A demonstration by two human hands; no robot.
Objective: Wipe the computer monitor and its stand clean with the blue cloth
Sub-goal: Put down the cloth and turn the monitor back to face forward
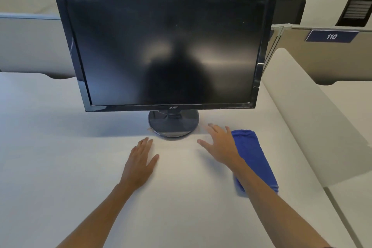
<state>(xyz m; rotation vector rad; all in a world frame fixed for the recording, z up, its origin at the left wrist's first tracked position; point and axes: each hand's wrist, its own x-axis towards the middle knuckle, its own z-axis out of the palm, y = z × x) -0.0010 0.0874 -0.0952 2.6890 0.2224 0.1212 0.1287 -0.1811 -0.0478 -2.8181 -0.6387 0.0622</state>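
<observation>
A black monitor (165, 50) with a dark, smeared screen stands on a round black stand (173, 125) on the white table (60, 147). A folded blue cloth (254, 157) lies on the table to the right of the stand. My right hand (220, 144) hovers with spread, straight fingers just left of the cloth's far end, and my forearm covers part of the cloth. Nearer to me, left of the stand, my left hand (141, 162) lies flat on the table with straight fingers, holding nothing.
A white roll or raised edge (302, 110) runs along the table's right side. Grey partitions (332, 60) with a "110" sign (331, 36) stand at the back right, another partition (30, 44) at the back left. A second dark monitor (289, 10) shows behind.
</observation>
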